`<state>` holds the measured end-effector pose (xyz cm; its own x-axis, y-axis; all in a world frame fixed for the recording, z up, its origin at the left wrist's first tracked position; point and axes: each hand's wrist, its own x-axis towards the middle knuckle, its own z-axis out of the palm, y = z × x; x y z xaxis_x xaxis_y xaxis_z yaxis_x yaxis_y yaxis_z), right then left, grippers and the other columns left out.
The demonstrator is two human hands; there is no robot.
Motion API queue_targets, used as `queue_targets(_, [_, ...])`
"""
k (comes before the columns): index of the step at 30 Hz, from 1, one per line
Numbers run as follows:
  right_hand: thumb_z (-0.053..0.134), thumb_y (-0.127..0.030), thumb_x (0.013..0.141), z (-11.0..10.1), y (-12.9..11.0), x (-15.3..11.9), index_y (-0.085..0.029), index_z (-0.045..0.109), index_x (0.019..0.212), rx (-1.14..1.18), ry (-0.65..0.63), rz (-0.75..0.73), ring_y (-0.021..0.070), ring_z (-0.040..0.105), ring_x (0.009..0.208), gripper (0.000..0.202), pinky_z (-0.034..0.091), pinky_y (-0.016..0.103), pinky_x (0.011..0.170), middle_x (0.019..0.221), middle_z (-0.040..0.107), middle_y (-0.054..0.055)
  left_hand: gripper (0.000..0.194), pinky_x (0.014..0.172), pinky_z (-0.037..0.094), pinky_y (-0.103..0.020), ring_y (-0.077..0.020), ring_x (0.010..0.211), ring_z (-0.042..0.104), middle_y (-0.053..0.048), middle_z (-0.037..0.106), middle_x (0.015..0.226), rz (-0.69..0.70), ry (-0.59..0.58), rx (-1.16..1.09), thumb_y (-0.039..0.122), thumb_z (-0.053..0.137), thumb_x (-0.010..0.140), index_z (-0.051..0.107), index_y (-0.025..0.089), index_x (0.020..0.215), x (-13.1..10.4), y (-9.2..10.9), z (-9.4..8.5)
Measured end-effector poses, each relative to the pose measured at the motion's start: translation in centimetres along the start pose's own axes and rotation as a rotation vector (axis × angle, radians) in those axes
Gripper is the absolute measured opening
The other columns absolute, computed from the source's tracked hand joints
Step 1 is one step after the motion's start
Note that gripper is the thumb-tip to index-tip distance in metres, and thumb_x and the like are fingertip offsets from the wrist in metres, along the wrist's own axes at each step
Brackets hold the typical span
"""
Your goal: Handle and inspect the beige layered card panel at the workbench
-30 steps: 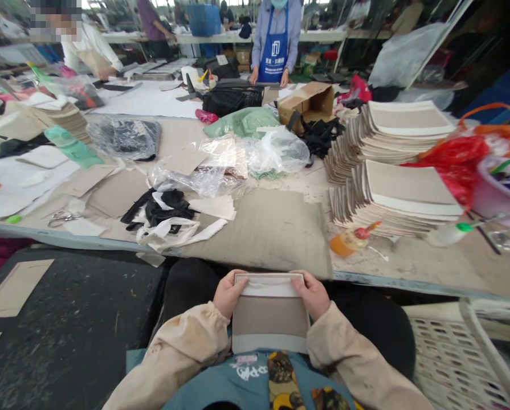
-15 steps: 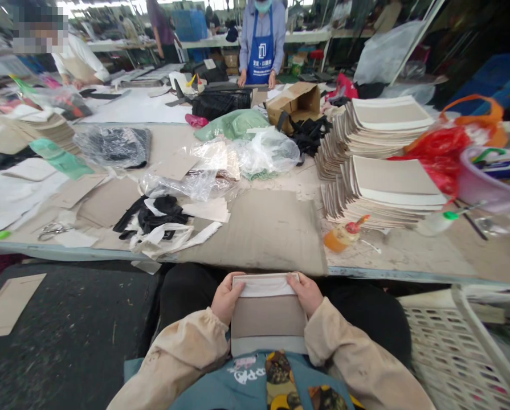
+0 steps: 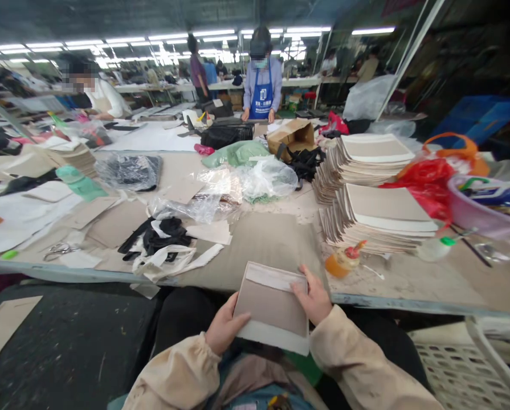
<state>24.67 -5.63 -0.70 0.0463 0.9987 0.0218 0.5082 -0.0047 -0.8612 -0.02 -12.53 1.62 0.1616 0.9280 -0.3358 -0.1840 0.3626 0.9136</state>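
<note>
I hold a flat beige fabric panel with white borders [image 3: 273, 304] over my lap, at the table's near edge. My left hand [image 3: 223, 329] grips its lower left corner, thumb on top. My right hand [image 3: 315, 297] holds its right edge near the top. The panel is tilted, its far edge lifted toward the grey mat [image 3: 266, 244] on the table. Two stacks of similar panels [image 3: 378, 213] stand to the right on the table.
An orange glue bottle [image 3: 344, 261] lies by the stacks. Black and white fabric scraps [image 3: 164, 242], scissors [image 3: 60, 249] and plastic bags [image 3: 237, 182] litter the table. A white slatted crate [image 3: 464, 364] sits at my right. A person in a blue apron [image 3: 261, 91] works across the room.
The panel has lifted and tilted away from my body. My left hand slid from its top corner down to the lower left corner. The camera tipped upward.
</note>
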Motion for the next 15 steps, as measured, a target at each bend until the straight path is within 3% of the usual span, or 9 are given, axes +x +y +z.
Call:
queue_targets(3, [0.057,-0.049,0.077,0.4,-2.3,2.8,-0.008,0.040,0.136,-0.414,-0.073,-0.385,0.0357,0.020,0.136,0.075,0.028,0.054,0.106,0.147,0.026,0.023,0.055,0.087,0.045,-0.032,-0.0251,0.100,0.059,-0.012,0.064,0.113,0.078,0.132,-0.001,0.035,0.072,0.070,0.054,0.012,0.116,3.3,2.4,-0.4])
queue_targets(5, [0.061,-0.054,0.074,1.1,-3.8,4.2,-0.012,0.032,0.142,-0.581,-0.238,-0.480,0.0367,0.012,0.138,0.085,0.026,0.058,0.105,0.151,0.016,0.021,0.055,0.081,0.047,-0.032,-0.0238,0.093,0.061,-0.012,0.066,0.106,0.095,0.142,-0.052,0.036,0.072,0.069,0.054,0.011,0.114,5.4,3.4,-0.6])
queue_targets(7, [0.064,-0.059,0.070,1.9,-4.8,5.2,-0.018,0.026,0.145,-0.679,-0.401,-0.480,0.0378,0.013,0.138,0.093,0.022,0.063,0.103,0.151,0.017,0.019,0.057,0.076,0.048,-0.031,-0.0227,0.087,0.062,-0.011,0.067,0.101,0.086,0.096,-0.084,0.036,0.073,0.067,0.053,0.011,0.114,7.0,3.6,-0.9])
queue_targets(11, [0.067,-0.061,0.067,3.7,-4.5,6.6,-0.018,0.034,0.142,-0.826,-0.495,-0.428,0.0429,0.018,0.135,0.092,0.010,0.067,0.103,0.144,0.031,0.023,0.063,0.081,0.046,-0.032,-0.0242,0.093,0.061,-0.010,0.067,0.102,0.096,0.005,-0.039,0.033,0.078,0.061,0.055,0.011,0.115,8.5,2.0,-1.9])
queue_targets(15, [0.068,-0.053,0.072,4.9,-3.0,7.5,-0.016,0.037,0.140,-0.801,-0.614,-0.419,0.0444,0.025,0.132,0.083,0.026,0.061,0.102,0.143,0.030,0.028,0.059,0.086,0.045,-0.033,-0.0250,0.097,0.060,-0.010,0.067,0.103,0.083,0.002,-0.057,0.031,0.079,0.061,0.058,0.011,0.113,8.8,0.5,-2.8])
